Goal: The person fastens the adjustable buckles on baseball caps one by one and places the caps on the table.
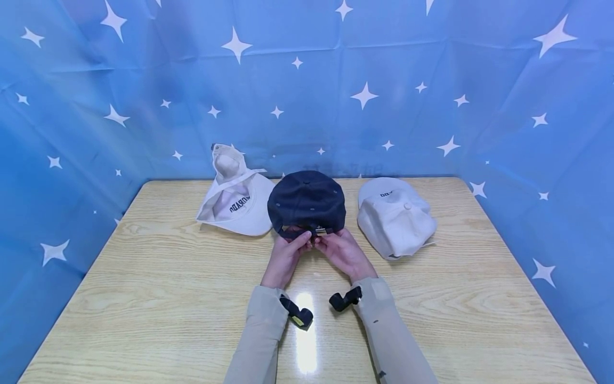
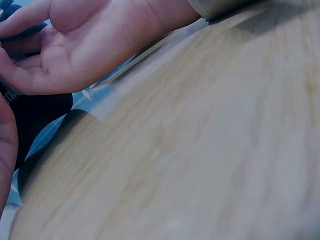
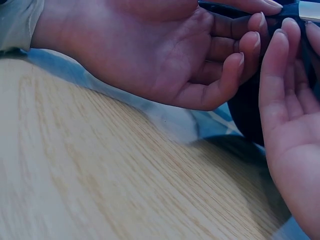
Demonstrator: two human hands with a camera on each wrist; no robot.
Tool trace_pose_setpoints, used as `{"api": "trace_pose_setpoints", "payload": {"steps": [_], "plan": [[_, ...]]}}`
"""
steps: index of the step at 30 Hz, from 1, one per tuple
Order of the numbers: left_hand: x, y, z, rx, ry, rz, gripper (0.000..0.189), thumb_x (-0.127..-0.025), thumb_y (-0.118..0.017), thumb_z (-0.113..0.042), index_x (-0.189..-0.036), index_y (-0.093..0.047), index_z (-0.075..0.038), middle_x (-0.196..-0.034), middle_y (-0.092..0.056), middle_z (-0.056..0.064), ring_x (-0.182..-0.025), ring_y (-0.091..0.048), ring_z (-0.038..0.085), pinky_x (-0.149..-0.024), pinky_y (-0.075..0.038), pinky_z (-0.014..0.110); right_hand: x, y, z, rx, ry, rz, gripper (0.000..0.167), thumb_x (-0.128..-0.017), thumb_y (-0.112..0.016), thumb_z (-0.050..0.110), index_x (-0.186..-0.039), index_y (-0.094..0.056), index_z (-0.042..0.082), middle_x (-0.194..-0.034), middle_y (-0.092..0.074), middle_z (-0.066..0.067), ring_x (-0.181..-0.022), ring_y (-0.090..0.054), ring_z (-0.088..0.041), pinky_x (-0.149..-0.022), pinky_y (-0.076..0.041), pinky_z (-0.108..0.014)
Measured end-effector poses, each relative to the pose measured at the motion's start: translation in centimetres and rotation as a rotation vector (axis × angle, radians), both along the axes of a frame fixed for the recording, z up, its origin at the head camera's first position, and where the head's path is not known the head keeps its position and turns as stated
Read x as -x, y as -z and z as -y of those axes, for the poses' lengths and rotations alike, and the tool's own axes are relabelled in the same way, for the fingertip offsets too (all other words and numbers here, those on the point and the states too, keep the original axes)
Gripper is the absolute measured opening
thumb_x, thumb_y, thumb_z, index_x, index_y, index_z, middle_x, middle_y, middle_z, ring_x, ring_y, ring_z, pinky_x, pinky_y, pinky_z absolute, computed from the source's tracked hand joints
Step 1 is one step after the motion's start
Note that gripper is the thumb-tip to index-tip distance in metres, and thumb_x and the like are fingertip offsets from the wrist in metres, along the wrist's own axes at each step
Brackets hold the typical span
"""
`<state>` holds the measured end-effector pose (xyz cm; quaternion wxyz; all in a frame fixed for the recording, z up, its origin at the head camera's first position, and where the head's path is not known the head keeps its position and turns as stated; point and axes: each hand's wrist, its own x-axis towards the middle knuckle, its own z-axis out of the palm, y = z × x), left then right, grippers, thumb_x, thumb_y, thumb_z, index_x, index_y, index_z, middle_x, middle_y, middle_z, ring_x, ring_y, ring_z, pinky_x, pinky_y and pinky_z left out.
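Observation:
A dark navy baseball cap (image 1: pixel 307 197) is in the middle, crown up, its back strap and metal buckle (image 1: pixel 321 231) facing me. My left hand (image 1: pixel 284 258) pinches the strap on the left side, thumb on top. On the buckle side, my right hand (image 1: pixel 344 255) holds the strap, its fingertips close to the left ones. In the right wrist view the left palm (image 3: pixel 155 55) shows with curled fingers, and the right hand (image 3: pixel 295 150) stands at the right edge. The left wrist view catches only a dark part of the cap (image 2: pixel 42 117). The brim is hidden.
To the left, a white cap (image 1: pixel 261 205) with dark lettering lies tipped, its inside showing. Another white cap (image 1: pixel 398 221) lies crown up on the right. All are near the back of the wooden table (image 1: pixel 168 298), before a blue star-patterned cloth (image 1: pixel 307 90).

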<state>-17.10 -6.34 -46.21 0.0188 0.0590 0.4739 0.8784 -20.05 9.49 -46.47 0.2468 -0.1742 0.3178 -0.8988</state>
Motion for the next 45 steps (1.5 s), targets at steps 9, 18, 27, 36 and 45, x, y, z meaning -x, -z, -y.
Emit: {"api": "trace_pose_setpoints", "payload": {"steps": [9, 18, 27, 36, 45], "plan": [[0.00, -0.11, -0.12, -0.014, 0.018, -0.012, 0.015, -0.081, -0.065, -0.012, -0.090, -0.057, -0.004, -0.079, -0.059, 0.005, -0.069, -0.056, 0.014, -0.066, -0.049, 0.024, 0.09, 0.12, 0.12, -0.007, -0.008, -0.023, 0.030, -0.088, -0.042, -0.010, -0.105, -0.057, 0.010, -0.094, -0.060, -0.009, -0.082, -0.058, -0.021, -0.080, -0.047, -0.031], [0.06, -0.02, -0.11, 0.003, 0.012, -0.005, 0.015, -0.081, -0.066, -0.014, -0.088, -0.057, -0.005, -0.078, -0.058, 0.005, -0.069, -0.055, 0.015, -0.066, -0.048, 0.025, 0.15, 0.17, 0.08, -0.018, -0.008, -0.060, 0.027, -0.090, -0.041, -0.006, -0.101, -0.057, 0.011, -0.089, -0.061, -0.008, -0.079, -0.057, -0.020, -0.078, -0.047, -0.031], [0.04, -0.10, 0.07, -0.023, 0.006, 0.014, 0.013, -0.083, -0.064, -0.013, -0.086, -0.055, -0.005, -0.079, -0.056, 0.005, -0.070, -0.054, 0.016, -0.066, -0.048, 0.025, 0.16, 0.08, 0.00, 0.012, 0.032, -0.044, 0.030, -0.092, -0.033, -0.007, -0.093, -0.058, 0.010, -0.084, -0.059, -0.005, -0.077, -0.054, -0.018, -0.075, -0.045, -0.028], [-0.09, -0.36, 0.11, -0.018, -0.002, 0.041, 0.006, -0.087, -0.056, -0.006, -0.083, -0.058, -0.010, -0.079, -0.057, 0.003, -0.070, -0.054, 0.015, -0.067, -0.047, 0.025, 0.19, 0.08, -0.05, 0.016, 0.049, -0.006, 0.028, -0.093, -0.034, -0.006, -0.092, -0.057, 0.009, -0.085, -0.059, -0.005, -0.075, -0.054, -0.018, -0.073, -0.045, -0.027], [-0.08, -0.24, 0.10, -0.011, -0.003, 0.051, 0.002, -0.085, -0.060, -0.009, -0.084, -0.059, -0.008, -0.078, -0.058, 0.004, -0.069, -0.054, 0.015, -0.066, -0.048, 0.025, 0.12, -0.06, 0.02, -0.012, 0.060, 0.009, 0.023, -0.092, -0.038, -0.004, -0.091, -0.057, 0.009, -0.085, -0.060, -0.005, -0.076, -0.056, -0.018, -0.073, -0.045, -0.028]]}}
